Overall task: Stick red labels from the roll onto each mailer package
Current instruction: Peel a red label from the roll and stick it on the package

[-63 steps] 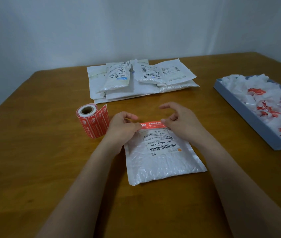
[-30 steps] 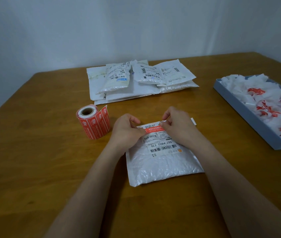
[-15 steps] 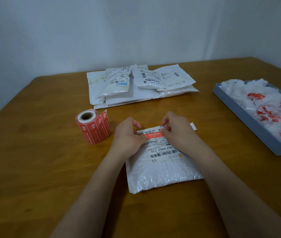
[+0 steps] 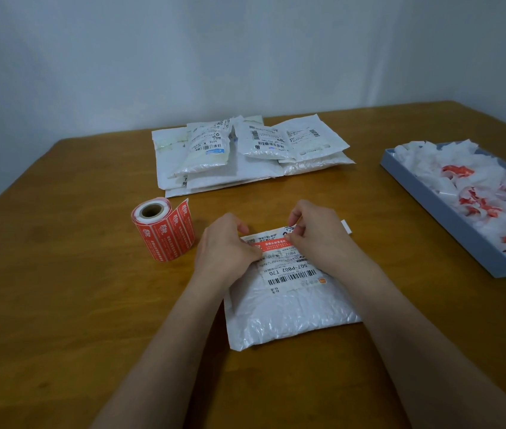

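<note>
Red label point(image 4: 272, 244) going onto near mailer point(image 4: 292, 308); far stack awaiting.

Label, red strip with white print, is lying across the far end of a white bubble mailer at near centre of the wooden table point(image 4: 60, 305), both ends being pressed down: left hand point(image 4: 225, 247) and right hand point(image 4: 313, 233) are curling fingertips onto it. Roll point(image 4: 162, 229) is standing just left. Stacked mailers point(image 4: 245, 153) farther back are showing no red, likely unlabelled. Blue tray point(image 4: 440, 209) of backing scraps is sitting right.

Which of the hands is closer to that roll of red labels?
Left. The left hand sits just right of the label roll; the right hand is farther right, over the mailer.
</note>
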A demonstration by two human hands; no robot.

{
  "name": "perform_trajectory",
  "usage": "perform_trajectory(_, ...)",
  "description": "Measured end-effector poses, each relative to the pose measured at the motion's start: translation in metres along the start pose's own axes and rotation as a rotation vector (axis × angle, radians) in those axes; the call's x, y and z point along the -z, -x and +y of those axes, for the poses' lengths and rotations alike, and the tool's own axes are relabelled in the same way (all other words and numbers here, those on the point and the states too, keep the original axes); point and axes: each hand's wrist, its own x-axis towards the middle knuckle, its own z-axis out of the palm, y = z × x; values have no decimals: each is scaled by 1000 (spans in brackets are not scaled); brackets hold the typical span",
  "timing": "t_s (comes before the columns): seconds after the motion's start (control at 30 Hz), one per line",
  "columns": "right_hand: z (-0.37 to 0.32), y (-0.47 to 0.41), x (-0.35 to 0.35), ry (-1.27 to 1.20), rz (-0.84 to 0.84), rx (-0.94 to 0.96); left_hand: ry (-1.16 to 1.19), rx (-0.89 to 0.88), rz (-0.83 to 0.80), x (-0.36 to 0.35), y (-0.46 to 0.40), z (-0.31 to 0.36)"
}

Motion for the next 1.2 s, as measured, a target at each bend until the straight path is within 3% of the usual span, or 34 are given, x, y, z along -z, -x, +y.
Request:
perform_trajectory(0.33,0,3,3,-2,17,17,-11,24,-20,1,-2,0)
perform_trajectory(0.7,4,1,1,22,59,-10,-71,-19,70,-4,1,-1)
perform_trajectory(1.2,2,2,5,32,43,41,-140,-44,31,2,2,4)
